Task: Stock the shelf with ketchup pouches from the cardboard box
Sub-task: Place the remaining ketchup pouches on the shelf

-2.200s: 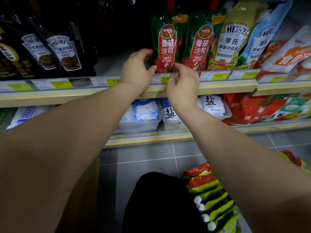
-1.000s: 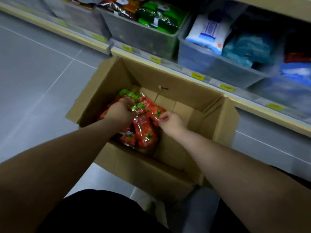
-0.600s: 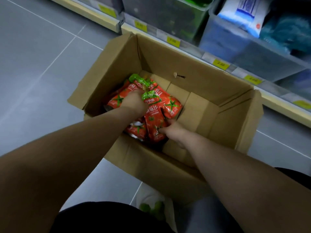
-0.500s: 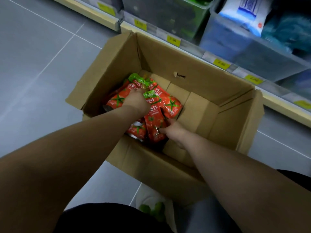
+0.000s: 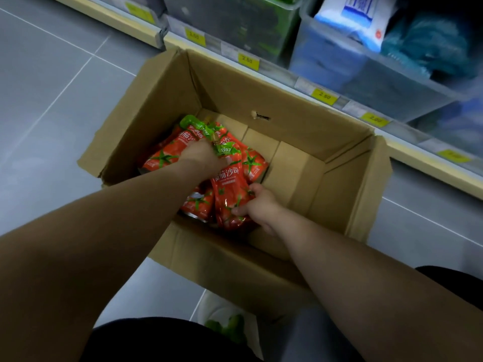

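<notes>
Picking step: ketchup pouches [image 5: 230, 184] heaped at the cardboard box's [image 5: 261, 100] nine o'clock side. Right hand [image 5: 261, 205] pinches one pouch's lower edge; left hand [image 5: 201, 158] covers the tops, grip hidden. Next, I'd say: lift a bundle clear, up to the shelf [image 5: 418, 160] at twelve o'clock.

Pretty clearly a shop, down at the bottom of a grocery aisle. The low shelf [image 5: 431, 171] has yellow price tags [image 5: 324, 96] strung along its front edge, with clear plastic bins [image 5: 379, 90] of packaged goods [image 5: 355, 19] sitting behind them. Grey tiled floor [image 5: 52, 74] too, and an open cardboard box [image 5: 287, 126] of red ketchup pouches [image 5: 230, 184] parked right in front.
</notes>
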{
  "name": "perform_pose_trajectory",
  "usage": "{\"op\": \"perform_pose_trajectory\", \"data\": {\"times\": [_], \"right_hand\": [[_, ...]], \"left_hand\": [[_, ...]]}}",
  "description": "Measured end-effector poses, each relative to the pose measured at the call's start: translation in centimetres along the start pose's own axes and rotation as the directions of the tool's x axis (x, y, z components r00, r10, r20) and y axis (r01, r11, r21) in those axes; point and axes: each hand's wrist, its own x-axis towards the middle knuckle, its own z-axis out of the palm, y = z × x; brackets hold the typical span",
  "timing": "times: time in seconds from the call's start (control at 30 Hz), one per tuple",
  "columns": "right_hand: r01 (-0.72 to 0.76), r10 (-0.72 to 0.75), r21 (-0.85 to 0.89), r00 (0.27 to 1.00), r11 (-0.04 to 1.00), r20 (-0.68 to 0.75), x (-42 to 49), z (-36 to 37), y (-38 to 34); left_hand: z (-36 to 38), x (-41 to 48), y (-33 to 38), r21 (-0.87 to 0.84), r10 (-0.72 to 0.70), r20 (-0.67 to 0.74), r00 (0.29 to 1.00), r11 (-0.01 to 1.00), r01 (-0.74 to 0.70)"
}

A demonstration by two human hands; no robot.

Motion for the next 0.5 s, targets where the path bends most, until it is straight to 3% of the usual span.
{"op": "perform_pose_trajectory", "data": {"times": [0.13,0.27,0.4,0.5], "right_hand": [[0.017,-0.021,0.084,0.999,0.996,0.045,-1.7,-2.5,-1.8],[0.058,-0.063,0.149,0.998,0.987,0.029,-4.2,-6.4,-3.8],[0.125,-0.123,0.287,0.992,0.950,-0.026,-6.8,-10.6,-5.6],[0.185,-0.181,0.278,0.983,0.943,-0.040,-9.0,-14.2,-7.0]], "left_hand": [[-2.1,-1.1,1.8,-0.073,-0.006,-0.081,0.997,0.997,0.000],[-4.5,-3.2,5.4,-0.295,0.014,-0.100,0.995,0.955,-0.043],[-5.9,-6.4,9.8,-0.629,0.117,-0.047,0.992,0.768,-0.120],[-6.8,-8.8,13.3,-0.772,0.158,-0.001,0.987,0.628,-0.101]]}}
